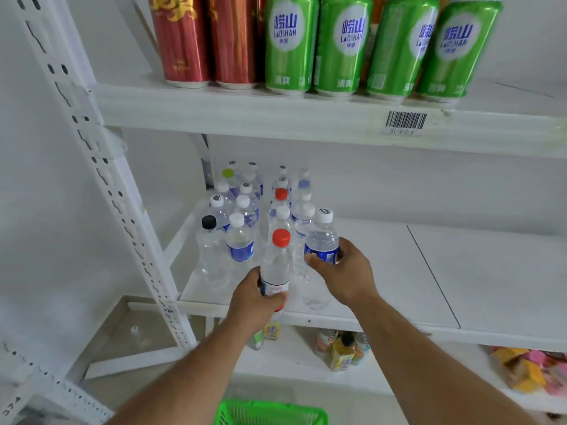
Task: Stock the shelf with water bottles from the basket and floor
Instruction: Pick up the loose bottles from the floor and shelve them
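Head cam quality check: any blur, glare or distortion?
Head view: wide-angle bowing bends the shelf post and shelf edge; light flat, shadows faint; glare streaks on green cans; back-row bottles soft; both hands' bottles sharp enough.

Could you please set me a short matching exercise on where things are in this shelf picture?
Things:
1. green cans
2. red-capped bottle
3. white-capped bottle
4. green basket

Places:
A. in the left hand
B. on the floor, below the arms
C. on the upper shelf
D. in the right hand

Pairs: 1-C, 2-A, 3-D, 4-B.
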Demonstrator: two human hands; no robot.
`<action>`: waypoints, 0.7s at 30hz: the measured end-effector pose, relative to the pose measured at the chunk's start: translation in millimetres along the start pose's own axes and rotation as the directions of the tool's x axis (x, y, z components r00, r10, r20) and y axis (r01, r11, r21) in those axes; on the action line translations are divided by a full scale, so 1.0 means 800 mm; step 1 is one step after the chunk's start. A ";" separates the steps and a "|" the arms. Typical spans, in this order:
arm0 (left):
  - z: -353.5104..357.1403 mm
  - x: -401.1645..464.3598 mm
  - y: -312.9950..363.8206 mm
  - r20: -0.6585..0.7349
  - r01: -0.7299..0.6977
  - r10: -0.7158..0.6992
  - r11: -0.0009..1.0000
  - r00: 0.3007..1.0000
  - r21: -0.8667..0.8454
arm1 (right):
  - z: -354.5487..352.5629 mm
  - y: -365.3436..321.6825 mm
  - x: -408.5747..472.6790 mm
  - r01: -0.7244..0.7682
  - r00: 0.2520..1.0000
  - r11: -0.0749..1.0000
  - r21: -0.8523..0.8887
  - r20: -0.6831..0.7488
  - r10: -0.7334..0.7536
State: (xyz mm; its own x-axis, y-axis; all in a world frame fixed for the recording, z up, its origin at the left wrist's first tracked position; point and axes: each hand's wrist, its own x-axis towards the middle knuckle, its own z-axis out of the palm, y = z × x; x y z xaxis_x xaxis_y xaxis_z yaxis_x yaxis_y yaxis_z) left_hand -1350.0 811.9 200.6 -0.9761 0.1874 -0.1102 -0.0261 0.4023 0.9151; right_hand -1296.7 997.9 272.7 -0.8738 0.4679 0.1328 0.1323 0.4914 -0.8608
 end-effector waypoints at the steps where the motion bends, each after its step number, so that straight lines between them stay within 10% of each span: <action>1: 0.002 0.007 0.000 0.004 0.003 -0.003 1.000 1.000 0.002 | 0.005 0.004 0.006 -0.007 1.000 1.000 0.002 -0.003 0.007; 21: 0.039 0.095 -0.025 0.027 -0.021 0.023 0.997 0.999 -0.079 | 0.070 0.050 0.056 -0.067 0.997 0.991 0.112 0.042 0.062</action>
State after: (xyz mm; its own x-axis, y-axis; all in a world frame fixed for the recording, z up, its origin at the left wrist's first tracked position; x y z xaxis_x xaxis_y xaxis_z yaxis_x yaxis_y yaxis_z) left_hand -1417.2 845.8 161.9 -0.9702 0.2211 -0.0994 -0.0226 0.3259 0.9451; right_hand -1356.7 997.2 216.7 -0.8829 0.4660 0.0582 0.1369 0.3738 -0.9173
